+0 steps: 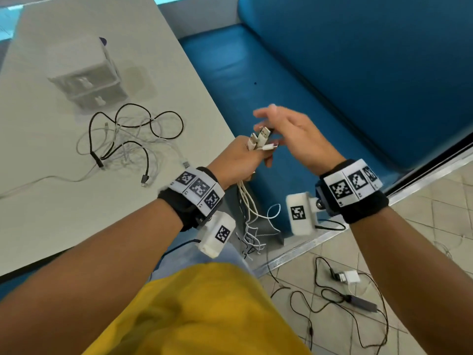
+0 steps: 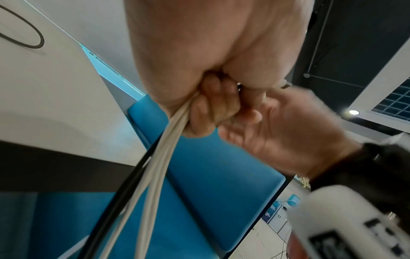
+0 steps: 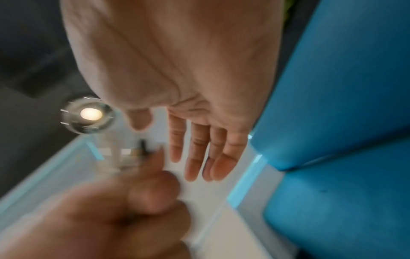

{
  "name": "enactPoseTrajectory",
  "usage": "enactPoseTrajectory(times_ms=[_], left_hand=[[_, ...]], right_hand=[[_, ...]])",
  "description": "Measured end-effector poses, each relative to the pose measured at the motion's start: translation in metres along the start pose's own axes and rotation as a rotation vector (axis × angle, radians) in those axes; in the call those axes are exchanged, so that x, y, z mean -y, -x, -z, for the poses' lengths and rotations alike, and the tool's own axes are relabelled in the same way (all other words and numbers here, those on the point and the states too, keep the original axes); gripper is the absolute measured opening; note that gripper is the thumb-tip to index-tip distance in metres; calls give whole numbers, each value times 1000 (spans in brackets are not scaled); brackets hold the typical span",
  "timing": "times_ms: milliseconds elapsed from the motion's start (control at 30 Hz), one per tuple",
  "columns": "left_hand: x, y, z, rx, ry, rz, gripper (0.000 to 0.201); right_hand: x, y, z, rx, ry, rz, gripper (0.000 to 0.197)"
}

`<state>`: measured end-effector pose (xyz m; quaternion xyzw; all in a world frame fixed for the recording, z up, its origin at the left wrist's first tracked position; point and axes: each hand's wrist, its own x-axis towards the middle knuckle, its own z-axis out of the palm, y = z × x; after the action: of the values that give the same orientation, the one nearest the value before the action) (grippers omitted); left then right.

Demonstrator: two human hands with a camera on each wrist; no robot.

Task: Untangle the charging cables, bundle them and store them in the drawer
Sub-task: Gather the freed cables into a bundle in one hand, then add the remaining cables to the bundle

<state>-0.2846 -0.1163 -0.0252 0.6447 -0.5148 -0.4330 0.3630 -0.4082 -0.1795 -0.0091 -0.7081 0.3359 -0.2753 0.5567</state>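
Observation:
My left hand (image 1: 240, 160) grips a bunch of white charging cables (image 1: 247, 201) and one black one. Their plug ends (image 1: 261, 139) stick up out of the fist and the rest hangs down past the table edge. In the left wrist view the cables (image 2: 159, 157) run out under my curled fingers (image 2: 213, 108). My right hand (image 1: 286, 129) hovers just right of the plugs with straight fingers (image 3: 195, 150), holding nothing. On the table lies a tangle of black and white cables (image 1: 128, 139). Behind it stands a small white drawer unit (image 1: 87, 83), its drawers closed.
The grey table (image 1: 64, 226) ends just left of my hands. A blue bench (image 1: 307, 85) lies beyond and below them. On the tiled floor at right lie a white charger (image 1: 349, 276), a dark adapter (image 1: 363, 302) and loose black wires.

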Motion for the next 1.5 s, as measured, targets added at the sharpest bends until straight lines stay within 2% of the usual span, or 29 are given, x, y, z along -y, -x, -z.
enactPoseTrajectory(times_ms=[100,167,233,333,500,567,667,733,800,867,933,1000,1067,1133,1167,1200,1267,1333,1400,1500], left_hand=[[-1,5,1,19,-41,-52,34],[-1,8,4,-3,-72,-87,34],[1,9,8,-16,-167,-119,35],[2,12,16,-51,-278,-191,17],[-2,12,18,-15,-257,-222,23],[-3,14,20,-13,-187,-187,31],[-5,15,21,-4,-106,-184,21],[-9,15,20,-4,-27,-197,29],[-13,14,23,-67,105,-145,34],[-16,9,27,-169,275,-85,41],[-19,5,28,-260,342,-81,46],[-26,3,29,-266,410,-74,49],[-34,0,36,-249,504,-92,49],[-41,-4,54,-256,560,-112,49],[-44,-5,65,-253,578,-112,49],[-45,-5,73,-248,579,-107,49],[-42,-2,77,-222,533,-107,49],[-37,1,66,-164,443,-108,50],[-33,4,52,-126,374,-120,50],[-30,7,46,-70,333,-128,50]], right_hand=[[29,0,-18,99,182,84,39],[30,-5,-28,92,373,131,36],[25,-11,-34,95,550,146,44],[20,-12,-45,73,612,128,54],[26,-9,-46,29,537,66,60],[31,-8,-46,23,498,42,63],[39,-7,-41,44,368,16,60],[44,-9,-37,39,196,-7,57],[38,-15,-33,-46,-89,-43,59],[24,-18,-39,-29,-310,-112,68],[5,-15,-51,63,-398,-205,76],[-15,-8,-58,106,-409,-290,77],[-38,3,-58,115,-285,-280,78],[-71,18,-54,70,104,-204,60],[-90,27,-51,42,283,-206,49],[-110,38,-48,17,350,-267,46],[-145,54,-44,-43,269,-429,55],[-174,60,-44,-91,278,-515,60],[-189,57,-43,-12,401,-564,55],[-199,47,-37,127,544,-585,33]])
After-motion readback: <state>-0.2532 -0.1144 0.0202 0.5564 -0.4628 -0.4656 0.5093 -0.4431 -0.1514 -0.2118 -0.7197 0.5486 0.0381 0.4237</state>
